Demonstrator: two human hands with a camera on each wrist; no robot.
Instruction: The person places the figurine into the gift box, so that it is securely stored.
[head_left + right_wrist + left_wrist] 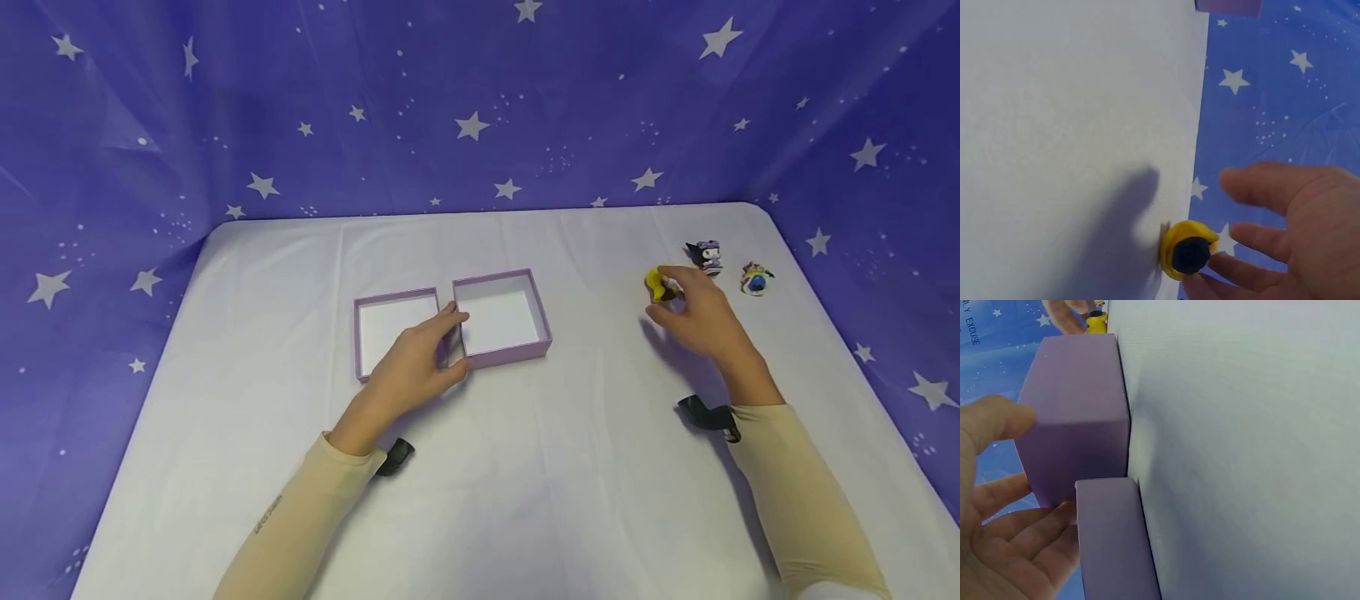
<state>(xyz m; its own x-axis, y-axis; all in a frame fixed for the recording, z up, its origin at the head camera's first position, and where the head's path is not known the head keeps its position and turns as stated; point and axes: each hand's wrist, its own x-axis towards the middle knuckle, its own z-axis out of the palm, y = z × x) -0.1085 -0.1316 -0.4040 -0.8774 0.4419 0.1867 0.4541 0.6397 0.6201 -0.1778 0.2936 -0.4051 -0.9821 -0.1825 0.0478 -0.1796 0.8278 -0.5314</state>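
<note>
Sleeves (300, 508), purple box (512, 355) touching left hand (411, 365), yellow figurine (656, 286) at right hand (701, 315)

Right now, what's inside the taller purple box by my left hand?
In the taller purple box, only white floor, far wall and right wall show, no object. Your left hand covers part of its left rim; the near wall's inner face is hidden.

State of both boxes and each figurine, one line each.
Taller purple square box: open, empty, touched by left hand
Shorter purple square box: open, visible interior empty
Yellow-and-black figurine: beside right hand, contact unclear
Black-and-white figurine: on white tabletop, pose unclear
Blue-centred multicoloured figurine: on tabletop, pose unclear
</note>
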